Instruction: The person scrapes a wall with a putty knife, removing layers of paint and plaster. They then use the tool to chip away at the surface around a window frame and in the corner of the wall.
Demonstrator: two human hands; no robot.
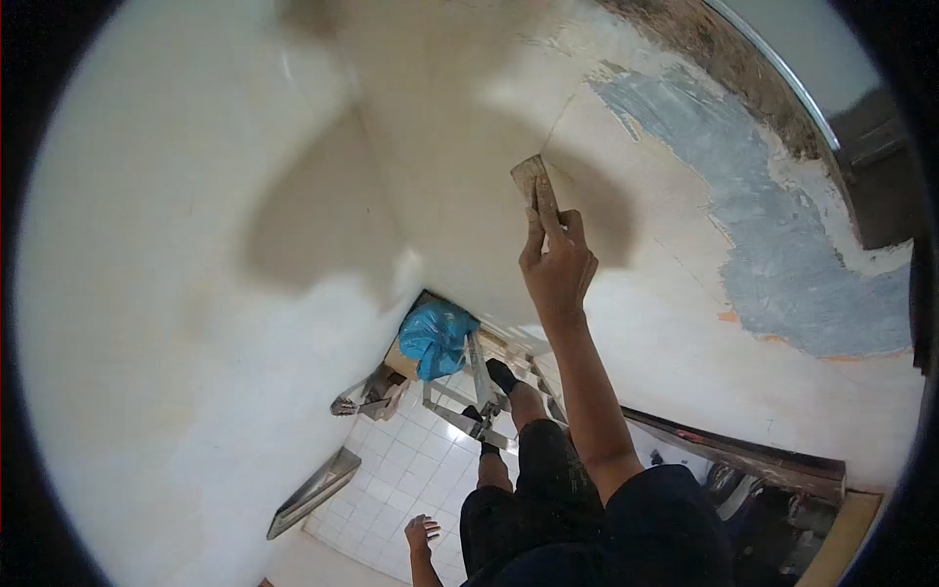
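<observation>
My right hand [559, 259] is raised against the cream wall and closed around a putty knife. The putty knife [527, 170] has a worn, dirty blade, with my fingers stretched along it; its tip is at or very near a thin crack in the wall [469, 176]. Low at my side, my left hand [423, 531] hangs with its fingers apart and holds nothing. To the right of the knife, a broad grey patch of rough filler [763, 225] runs down the wall.
My feet are on a metal stepladder [479, 386] above a white tiled floor [406, 460]. A blue plastic bag [436, 335] lies in the corner beside it. A framed panel [315, 492] leans at the left wall. A dark wooden ledge [743, 452] is at lower right.
</observation>
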